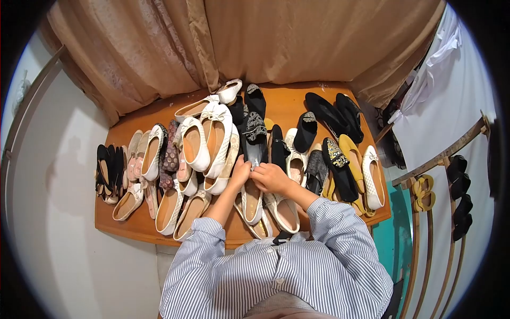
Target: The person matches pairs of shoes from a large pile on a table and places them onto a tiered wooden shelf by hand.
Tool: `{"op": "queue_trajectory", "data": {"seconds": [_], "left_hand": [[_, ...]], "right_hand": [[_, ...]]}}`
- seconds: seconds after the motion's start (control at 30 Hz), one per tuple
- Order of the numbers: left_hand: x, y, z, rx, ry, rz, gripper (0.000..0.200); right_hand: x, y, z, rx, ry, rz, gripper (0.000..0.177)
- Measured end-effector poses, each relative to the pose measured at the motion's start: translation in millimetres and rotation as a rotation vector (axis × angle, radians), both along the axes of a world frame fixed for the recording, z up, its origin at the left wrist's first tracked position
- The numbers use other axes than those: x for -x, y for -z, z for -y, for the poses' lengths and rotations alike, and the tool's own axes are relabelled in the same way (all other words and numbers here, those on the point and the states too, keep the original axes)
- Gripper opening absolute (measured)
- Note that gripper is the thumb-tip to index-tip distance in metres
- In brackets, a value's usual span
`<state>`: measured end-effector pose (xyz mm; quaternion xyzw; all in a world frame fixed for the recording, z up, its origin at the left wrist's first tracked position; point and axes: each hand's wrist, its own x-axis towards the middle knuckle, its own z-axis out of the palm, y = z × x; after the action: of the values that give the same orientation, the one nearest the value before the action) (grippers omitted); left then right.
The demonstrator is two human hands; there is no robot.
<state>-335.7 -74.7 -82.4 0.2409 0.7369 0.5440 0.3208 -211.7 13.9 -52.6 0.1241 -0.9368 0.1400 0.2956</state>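
Note:
A black loafer (254,131) with a grey patterned top lies at the middle of the pile, its heel end toward me. My left hand (240,173) is closed at the left of that heel end. From the right, my right hand (270,178) closes on the same end, and the fingertips of both hands nearly meet. Something pale and shiny shows inside the loafer just above my fingers. Below my hands lies a white flat shoe (252,203) with a tan insole, partly covered by them.
White ballet flats (216,139) are heaped at the left of the wooden table (289,95). Black and mustard shoes (350,154) lie at the right. A brown curtain (276,42) hangs behind. Yellow sandals (423,193) hang on a wooden rack at the right.

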Motion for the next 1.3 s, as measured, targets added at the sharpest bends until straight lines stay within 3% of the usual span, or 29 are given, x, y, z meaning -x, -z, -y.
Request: {"op": "queue_trajectory", "data": {"seconds": [0.07,0.17,0.33,0.43,0.53,0.57,0.63,0.8,0.87,0.9,0.93,1.0,1.07,1.3], "left_hand": [[1,16,-4,0.017,-0.114,-0.158,0.057],[12,33,-7,-0.035,-0.076,-0.092,0.06],[10,30,-10,-0.047,-0.035,-0.104,0.057],[2,5,-6,-0.035,-0.016,-0.09,0.055],[3,10,-8,-0.027,-0.061,-0.085,0.054],[2,11,-8,-0.028,-0.062,-0.085,0.054],[-1,6,-8,-0.012,-0.112,-0.143,0.054],[-6,6,-8,-0.068,-0.178,-0.207,0.053],[-6,3,-5,-0.12,-0.199,-0.222,0.053],[-5,4,-5,-0.15,-0.238,-0.192,0.052],[-4,3,-6,-0.181,-0.276,-0.161,0.051],[-1,1,-8,-0.24,-0.307,-0.194,0.048],[0,-12,-8,-0.317,-0.253,-0.214,0.048],[9,8,-24,-0.413,-0.407,-0.361,0.05]], "right_hand": [[-2,1,-2,0.129,-0.028,0.065,0.019],[-4,-9,-2,0.346,0.115,0.026,0.02],[8,-7,-26,0.323,0.208,-0.066,0.021],[10,-8,-41,0.252,0.513,-0.073,0.024],[11,6,-63,0.118,0.999,-0.016,0.048],[11,13,-71,0.117,0.999,-0.017,0.048],[11,21,-82,0.303,1.255,0.124,0.062],[-1,12,-93,0.299,1.435,0.146,0.062],[-11,4,-101,0.56,1.509,0.48,0.055],[-17,2,-103,0.497,1.419,0.498,0.041],[-15,5,-104,0.497,1.419,0.495,0.041],[-16,13,-105,0.436,1.086,0.104,0.027],[-11,-4,-82,0.366,0.981,-0.045,0.012],[6,-24,-16,0.024,0.603,-0.24,0.015]]}}
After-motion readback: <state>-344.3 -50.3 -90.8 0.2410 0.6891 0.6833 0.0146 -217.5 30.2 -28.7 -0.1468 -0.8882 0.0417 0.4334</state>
